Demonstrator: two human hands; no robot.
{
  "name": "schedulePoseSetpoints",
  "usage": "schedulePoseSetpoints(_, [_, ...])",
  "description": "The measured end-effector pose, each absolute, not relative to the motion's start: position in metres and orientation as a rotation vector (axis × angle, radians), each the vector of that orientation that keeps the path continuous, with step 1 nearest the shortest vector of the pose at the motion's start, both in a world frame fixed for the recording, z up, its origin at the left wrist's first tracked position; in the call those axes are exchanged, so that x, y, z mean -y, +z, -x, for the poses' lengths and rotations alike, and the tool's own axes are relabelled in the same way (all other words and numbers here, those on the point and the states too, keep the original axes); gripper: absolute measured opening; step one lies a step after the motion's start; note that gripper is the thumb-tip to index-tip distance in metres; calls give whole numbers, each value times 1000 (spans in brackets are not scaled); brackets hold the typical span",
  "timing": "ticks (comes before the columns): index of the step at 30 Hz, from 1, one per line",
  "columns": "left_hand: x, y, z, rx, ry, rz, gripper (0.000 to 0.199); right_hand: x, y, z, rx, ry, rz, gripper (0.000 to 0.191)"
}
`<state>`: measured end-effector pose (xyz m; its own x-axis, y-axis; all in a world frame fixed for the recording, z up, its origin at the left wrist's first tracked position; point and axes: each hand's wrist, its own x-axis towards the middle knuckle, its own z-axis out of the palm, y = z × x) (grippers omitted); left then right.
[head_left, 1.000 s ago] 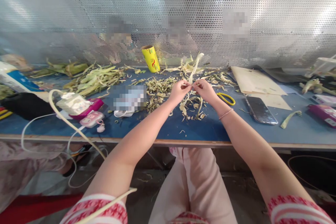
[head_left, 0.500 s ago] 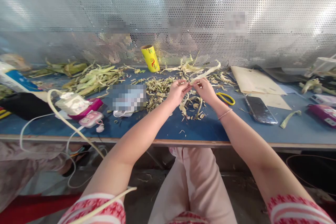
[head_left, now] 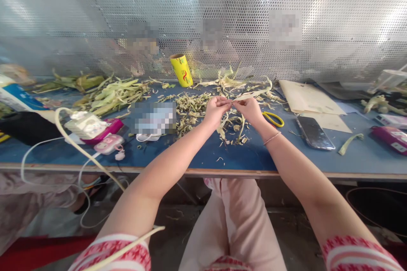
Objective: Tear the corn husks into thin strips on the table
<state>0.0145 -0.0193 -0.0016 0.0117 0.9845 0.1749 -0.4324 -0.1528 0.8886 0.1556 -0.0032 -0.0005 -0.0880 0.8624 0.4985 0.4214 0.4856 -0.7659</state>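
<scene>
Both of my hands meet over the middle of the blue table (head_left: pixel 203 160), fingertips almost touching. A long pale strip of plant stalk (head_left: pixel 258 92) runs out from them toward the back right. My right hand (head_left: pixel 250 110) is closed in a pinch on this strip. My left hand (head_left: pixel 216 110) is closed too, its fingertips pressed together at the strip's near end; what lies between them is too small to make out. Under and around the hands are heaps of short plant scraps (head_left: pixel 190 106) and curled peelings (head_left: pixel 239 129). Yellow-handled scissors (head_left: pixel 274 119) lie just right of my right hand.
Longer stalks (head_left: pixel 116 95) are piled at the back left. A yellow cardboard tube (head_left: pixel 181 70) stands near the perforated metal wall (head_left: pixel 203 4). To the right lie a phone (head_left: pixel 314 132) and brown cardboard (head_left: pixel 308 97). Chargers (head_left: pixel 87 126) and a looping white cable (head_left: pixel 25 152) occupy the left.
The pale strip has swung lower and its far end lies closer to the table. My right hand has turned slightly; both hands remain close together in nearly the same place.
</scene>
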Motion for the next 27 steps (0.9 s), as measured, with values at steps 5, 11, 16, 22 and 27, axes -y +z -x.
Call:
schedulePoseSetpoints(5, [19,-2,-17,-770,1483,-1007,25,7,-2,-150,1430,815,1072,20])
schedulePoseSetpoints(11, [23,3,-16,-760,1471,-957,25,5,-2,-151,1353,968,1072,33])
schedulePoseSetpoints(16, [22,5,-15,-742,1441,-842,24,3,-2,-152,1571,623,1095,24])
schedulePoseSetpoints(22, [16,4,-12,-752,1354,-801,23,12,0,-151,1667,346,1023,8])
schedulePoseSetpoints(27, [16,6,-10,-719,1303,-725,21,13,0,-154,1797,229,947,10])
